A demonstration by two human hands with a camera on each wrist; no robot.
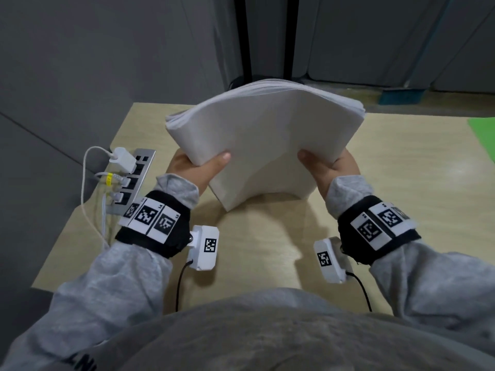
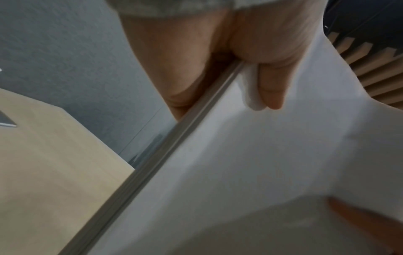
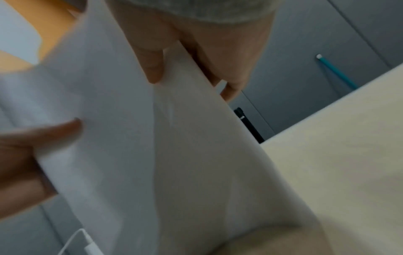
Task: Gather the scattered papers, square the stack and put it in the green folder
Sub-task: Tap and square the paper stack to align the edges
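A thick stack of white papers (image 1: 262,135) stands on its lower edge on the light wooden table (image 1: 267,250), bowed and leaning away from me. My left hand (image 1: 198,167) grips its left side, thumb on the near face, fingers behind. My right hand (image 1: 328,167) grips the right side the same way. In the left wrist view the thumb (image 2: 270,86) presses on the papers (image 2: 250,163) beside the stack's edge. In the right wrist view the thumb (image 3: 152,65) lies on the papers (image 3: 174,155). A corner of the green folder (image 1: 482,129) shows at the table's far right.
A silver power strip (image 1: 134,178) with a white charger (image 1: 122,159) and cables lies at the table's left edge. Grey partition walls stand to the left and behind. A teal broom (image 1: 401,97) leans beyond the table's far edge.
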